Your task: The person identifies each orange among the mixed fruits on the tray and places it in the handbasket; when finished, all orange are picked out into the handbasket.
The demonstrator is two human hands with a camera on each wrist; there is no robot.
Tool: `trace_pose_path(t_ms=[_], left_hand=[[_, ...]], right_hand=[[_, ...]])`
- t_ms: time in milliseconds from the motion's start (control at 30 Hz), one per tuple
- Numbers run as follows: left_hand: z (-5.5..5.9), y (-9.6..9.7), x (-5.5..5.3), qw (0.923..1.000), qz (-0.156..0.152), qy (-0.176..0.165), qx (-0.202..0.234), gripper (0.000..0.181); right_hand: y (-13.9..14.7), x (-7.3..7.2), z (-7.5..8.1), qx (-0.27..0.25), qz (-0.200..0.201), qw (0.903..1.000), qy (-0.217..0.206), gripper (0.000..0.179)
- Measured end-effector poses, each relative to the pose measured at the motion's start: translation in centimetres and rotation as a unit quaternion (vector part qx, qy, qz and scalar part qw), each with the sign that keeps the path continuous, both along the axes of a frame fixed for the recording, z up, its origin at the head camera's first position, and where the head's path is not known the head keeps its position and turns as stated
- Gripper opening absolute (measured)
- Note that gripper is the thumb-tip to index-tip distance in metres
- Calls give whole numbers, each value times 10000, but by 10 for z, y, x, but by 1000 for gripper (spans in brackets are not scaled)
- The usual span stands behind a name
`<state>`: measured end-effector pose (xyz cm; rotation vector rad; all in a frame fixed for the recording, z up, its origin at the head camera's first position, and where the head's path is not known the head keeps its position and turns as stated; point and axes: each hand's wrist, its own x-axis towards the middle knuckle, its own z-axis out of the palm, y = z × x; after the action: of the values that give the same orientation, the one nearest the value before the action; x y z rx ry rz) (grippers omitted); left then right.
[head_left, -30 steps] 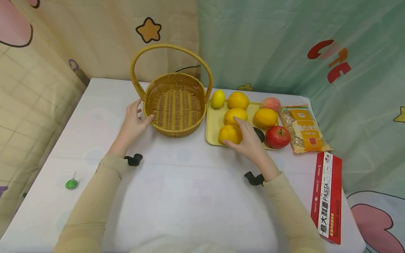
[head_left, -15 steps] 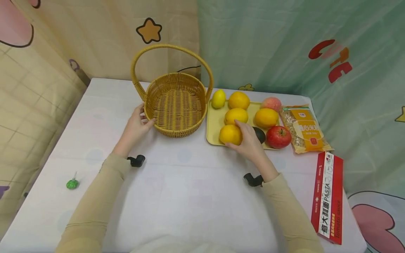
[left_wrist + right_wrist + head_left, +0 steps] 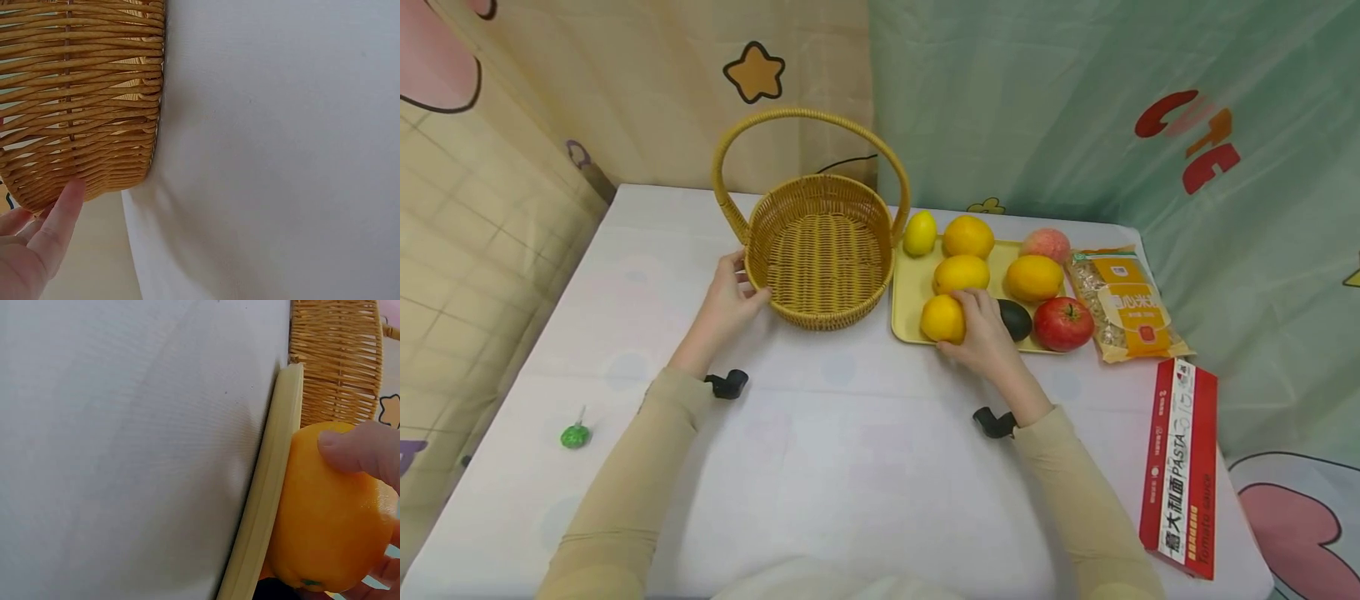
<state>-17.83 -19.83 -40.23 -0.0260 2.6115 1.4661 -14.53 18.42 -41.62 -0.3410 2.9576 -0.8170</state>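
In the head view, a wicker basket (image 3: 822, 320) with a tall arched handle stands at the back of the table. My left hand (image 3: 727, 302) holds its left side, thumb against the woven wall (image 3: 94, 100) and fingers around the curve. My right hand (image 3: 987, 335) grips an orange (image 3: 942, 318) at the front left of a yellow tray (image 3: 907, 312). The right wrist view has the thumb pressed over the orange (image 3: 331, 512), just above the tray's rim (image 3: 265, 487). A dark green oval fruit (image 3: 1015, 320), partly hidden, lies beside this hand.
Also on the tray are a lemon (image 3: 920, 233), several yellow-orange fruits (image 3: 968, 237), a peach (image 3: 1047, 245) and a red pomegranate-like fruit (image 3: 1063, 323). To the right lie a bag of dry food (image 3: 1127, 304) and a red pasta box (image 3: 1180, 467). A green wrapped lollipop (image 3: 575, 436) lies left.
My right hand has closed its fingers around the orange. My left hand has moved slightly right and settled against the basket's side.
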Motion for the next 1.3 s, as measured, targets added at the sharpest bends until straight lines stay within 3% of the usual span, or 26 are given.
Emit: trace_pose_path(t_ms=[233, 500, 667, 800, 1033, 1300], left_hand=[[4, -2, 2, 9999, -61, 110, 106, 74], [11, -4, 2, 9999, -54, -46, 155, 73], [12, -5, 0, 9996, -7, -144, 258, 73], [11, -4, 0, 9995, 12, -183, 274, 74], [10, -4, 0, 9993, 46, -267, 264, 74], [11, 0, 5, 9993, 11, -196, 309, 74]], right_hand=[[-7, -2, 4, -15, -100, 9997, 220, 82], [-20, -10, 40, -760, -137, 9962, 398, 78], [-48, -22, 62, -1288, -4, 9914, 245, 79], [-82, -36, 71, -1565, 35, 9876, -97, 81], [-141, -61, 57, -2054, 104, 9759, -733, 82], [-181, -70, 39, -1716, -51, 9772, -1251, 82]])
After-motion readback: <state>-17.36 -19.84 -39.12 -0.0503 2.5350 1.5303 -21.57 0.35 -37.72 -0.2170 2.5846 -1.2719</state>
